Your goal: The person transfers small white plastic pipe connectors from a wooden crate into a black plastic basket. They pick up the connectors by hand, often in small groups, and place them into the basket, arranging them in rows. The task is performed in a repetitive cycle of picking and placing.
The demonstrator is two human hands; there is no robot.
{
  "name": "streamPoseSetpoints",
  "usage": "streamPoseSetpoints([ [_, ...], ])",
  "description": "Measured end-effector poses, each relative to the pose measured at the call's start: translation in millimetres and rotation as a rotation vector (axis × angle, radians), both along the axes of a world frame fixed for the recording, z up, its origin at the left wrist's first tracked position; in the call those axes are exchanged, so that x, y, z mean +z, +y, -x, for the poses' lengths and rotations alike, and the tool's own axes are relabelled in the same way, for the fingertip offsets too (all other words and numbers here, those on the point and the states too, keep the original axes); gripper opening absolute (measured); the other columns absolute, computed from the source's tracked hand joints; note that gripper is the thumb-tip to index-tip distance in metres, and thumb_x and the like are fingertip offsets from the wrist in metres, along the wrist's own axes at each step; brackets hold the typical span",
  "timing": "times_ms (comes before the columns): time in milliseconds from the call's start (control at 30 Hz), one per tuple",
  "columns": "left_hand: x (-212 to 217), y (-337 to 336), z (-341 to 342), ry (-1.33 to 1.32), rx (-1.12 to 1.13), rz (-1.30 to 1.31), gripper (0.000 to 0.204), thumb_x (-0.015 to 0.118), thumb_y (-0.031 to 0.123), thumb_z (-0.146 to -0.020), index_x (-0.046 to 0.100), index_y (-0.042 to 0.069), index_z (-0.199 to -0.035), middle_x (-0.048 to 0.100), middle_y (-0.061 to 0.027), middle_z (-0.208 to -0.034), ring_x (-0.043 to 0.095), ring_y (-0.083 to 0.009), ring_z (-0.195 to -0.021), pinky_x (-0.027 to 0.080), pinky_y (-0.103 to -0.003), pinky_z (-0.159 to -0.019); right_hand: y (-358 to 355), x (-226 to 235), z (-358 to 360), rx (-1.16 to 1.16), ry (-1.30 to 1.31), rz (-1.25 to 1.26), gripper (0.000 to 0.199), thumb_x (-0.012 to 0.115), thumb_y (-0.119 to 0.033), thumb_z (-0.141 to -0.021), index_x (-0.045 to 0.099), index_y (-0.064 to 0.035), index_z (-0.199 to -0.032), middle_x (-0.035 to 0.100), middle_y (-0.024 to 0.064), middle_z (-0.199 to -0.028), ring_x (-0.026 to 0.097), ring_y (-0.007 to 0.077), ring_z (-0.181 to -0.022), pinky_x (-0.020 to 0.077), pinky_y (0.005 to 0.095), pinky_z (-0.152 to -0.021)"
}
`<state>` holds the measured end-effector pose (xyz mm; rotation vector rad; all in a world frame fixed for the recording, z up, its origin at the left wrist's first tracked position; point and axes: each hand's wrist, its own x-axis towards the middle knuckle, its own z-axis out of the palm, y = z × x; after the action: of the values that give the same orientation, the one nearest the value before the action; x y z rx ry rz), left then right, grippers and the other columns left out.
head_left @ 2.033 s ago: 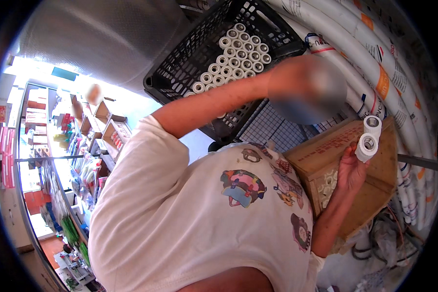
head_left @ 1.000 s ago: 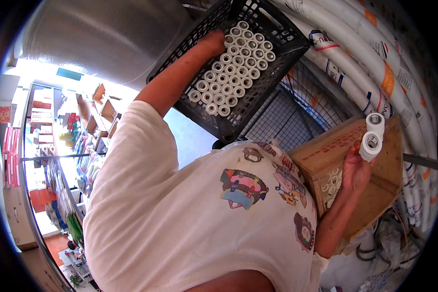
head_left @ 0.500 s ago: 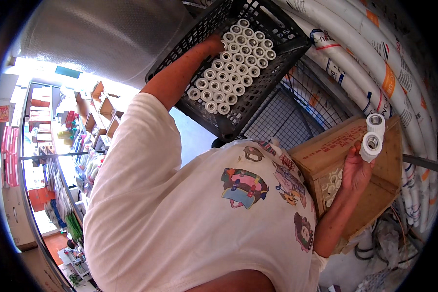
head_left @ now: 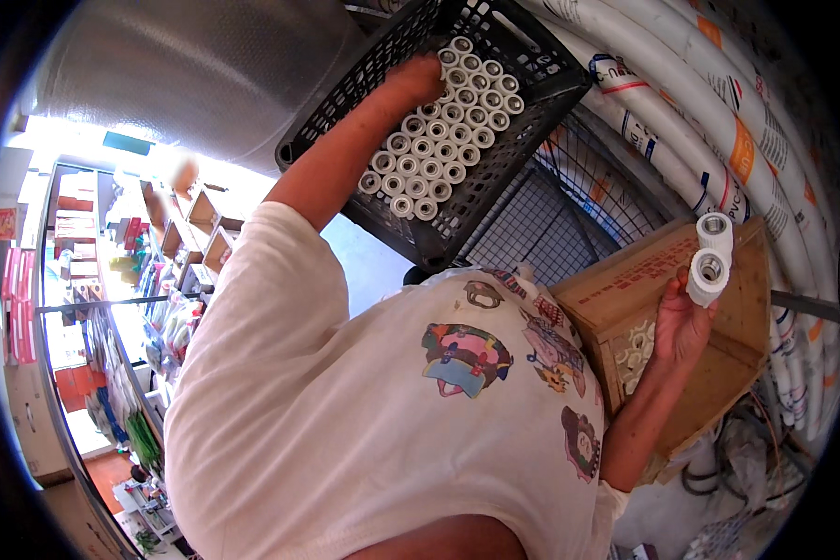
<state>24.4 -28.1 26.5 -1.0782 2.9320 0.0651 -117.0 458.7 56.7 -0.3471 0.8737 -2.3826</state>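
Note:
Inside the black plastic crate [head_left: 294,154], white pipe fittings [head_left: 446,149] with metal-lined threaded openings stand packed in rows, openings up. My left hand [head_left: 418,79] is down at the left edge of these rows, fingers curled and partly hidden; whatever they hold does not show. Off to the right, my right hand [head_left: 683,322] is closed around a white ribbed pipe fitting [head_left: 709,271], its metal-threaded mouth facing up. A second such fitting [head_left: 715,227] sits against its far side. Both are above an open cardboard box [head_left: 719,373].
More small white fittings [head_left: 633,350] lie in the cardboard box. Long wrapped white pipes [head_left: 747,154] curve along the right side. A wire grid basket [head_left: 523,219] stands beside the crate. A silvery roll [head_left: 196,65] lies far left, and stocked shelves [head_left: 77,224] line the left.
My left hand has shifted slightly right and away from me along the fittings in the crate. My right hand still holds its two fittings, almost in the same place.

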Motion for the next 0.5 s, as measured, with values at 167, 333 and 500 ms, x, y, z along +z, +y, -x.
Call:
streamPoseSetpoints([
  [167,56.7,52.4,5.0,0.241,-0.16,0.182,0.052,0.063,0.031,-0.077,0.046,0.006,-0.12,0.058,-0.016,-0.107,0.058,-0.0324,-0.097,0.048,-0.04,-0.081,-3.2,-1.5,-0.8,-0.071,-0.012,-0.111,0.05,0.063,-0.003,-0.076,0.042,-0.0032,-0.122,0.056,0.0126,-0.108,0.06,0.0228,-0.091,0.0548,0.0333,-0.073],
  [333,85.6,119.8,32.4,0.53,-0.505,-0.73,0.05,0.065,0.022,-0.08,0.046,0.004,-0.123,0.059,-0.012,-0.102,0.061,-0.0177,-0.09,0.049,-0.03,-0.078,-6.4,5.8,-3.0,-0.05,0.036,-0.201,0.048,0.06,-0.001,-0.078,0.041,-0.0026,-0.122,0.055,0.0128,-0.111,0.059,0.0227,-0.093,0.055,0.0354,-0.074],
  [500,109.6,216.2,42.2,0.536,-0.705,-1.223,0.05,0.064,0.023,-0.082,0.045,0.003,-0.123,0.058,-0.0102,-0.104,0.056,-0.0129,-0.088,0.047,-0.027,-0.076,-4.2,-1.0,-1.0,-0.036,0.093,-0.264,0.042,0.059,-0.001,-0.079,0.044,-0.0001,-0.119,0.054,0.0114,-0.113,0.058,0.0205,-0.097,0.0519,0.034,-0.081],
])
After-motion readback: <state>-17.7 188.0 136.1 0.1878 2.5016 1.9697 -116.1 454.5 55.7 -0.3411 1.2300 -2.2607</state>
